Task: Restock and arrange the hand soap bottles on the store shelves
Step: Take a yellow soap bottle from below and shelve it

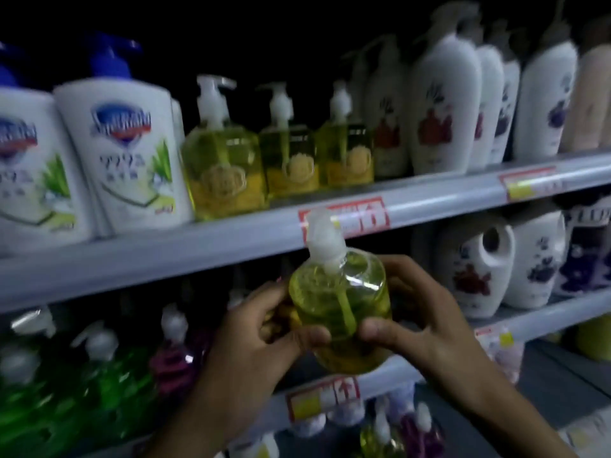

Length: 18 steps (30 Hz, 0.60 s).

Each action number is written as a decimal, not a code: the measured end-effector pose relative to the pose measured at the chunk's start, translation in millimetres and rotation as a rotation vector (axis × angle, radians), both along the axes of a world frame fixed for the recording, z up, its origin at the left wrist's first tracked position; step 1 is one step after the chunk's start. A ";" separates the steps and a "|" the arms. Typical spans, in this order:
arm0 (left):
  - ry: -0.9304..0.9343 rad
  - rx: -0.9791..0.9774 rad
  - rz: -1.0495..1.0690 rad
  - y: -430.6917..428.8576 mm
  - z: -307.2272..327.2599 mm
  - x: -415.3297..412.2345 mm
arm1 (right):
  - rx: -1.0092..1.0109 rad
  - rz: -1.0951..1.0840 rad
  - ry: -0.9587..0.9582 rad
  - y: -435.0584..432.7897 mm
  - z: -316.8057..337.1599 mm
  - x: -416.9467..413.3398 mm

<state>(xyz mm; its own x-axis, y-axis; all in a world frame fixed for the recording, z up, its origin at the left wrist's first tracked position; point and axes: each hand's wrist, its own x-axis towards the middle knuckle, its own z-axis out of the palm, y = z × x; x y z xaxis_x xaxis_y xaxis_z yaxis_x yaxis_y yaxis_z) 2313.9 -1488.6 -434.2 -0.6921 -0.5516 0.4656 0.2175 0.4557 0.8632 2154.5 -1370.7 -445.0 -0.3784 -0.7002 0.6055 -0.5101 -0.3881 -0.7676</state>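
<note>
Observed at the soap bay: the person holds one yellow soap bottle [340, 309] between both hands, in front of the upper shelf [165, 249] and just below its rail. The left hand [251, 335] wraps the bottle's left side, thumb across the near face. The right hand [426, 312] grips the right side likewise, so neither hand is free. The bottle's white pump [325, 239] points up and overlaps the red price tag [367, 214] on the rail.

Matching stock, a row of three yellow bottles [287, 153], stands on the upper shelf between the blue-pump white bottles [122, 153] at left and the tall white bottles [443, 107] at right. The light is dim and the labels are unreadable.

Assessment: the step in hand appears to be placing this bottle with its like. The next move would call for lifting it clear of the rail, then setting it into the yellow row without knocking the neighbours. Whether space lies behind that row I cannot tell.
</note>
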 end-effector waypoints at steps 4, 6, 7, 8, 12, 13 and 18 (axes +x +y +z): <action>0.066 -0.247 0.104 4.3 69.3 -26.1 | -0.245 -0.099 0.105 -12.2 63.5 -22.3; 0.075 -0.392 0.159 5.7 97.3 -35.6 | -0.354 -0.112 0.115 -18.1 85.5 -31.4; 0.080 -0.451 0.180 3.8 109.1 -39.2 | -0.394 -0.102 0.108 -22.3 92.7 -34.8; 0.079 -0.503 0.199 0.4 118.5 -41.7 | -0.421 -0.090 0.108 -28.3 97.8 -37.3; 0.040 -0.696 0.375 -16.2 132.8 -44.7 | -0.439 -0.094 0.153 -58.5 102.5 -35.5; 0.034 -0.703 0.396 -19.2 130.9 -43.8 | -0.432 -0.103 0.164 -65.5 100.7 -34.0; 0.002 -0.764 0.499 -30.6 115.6 -39.5 | -0.358 -0.095 0.164 -86.1 92.6 -26.7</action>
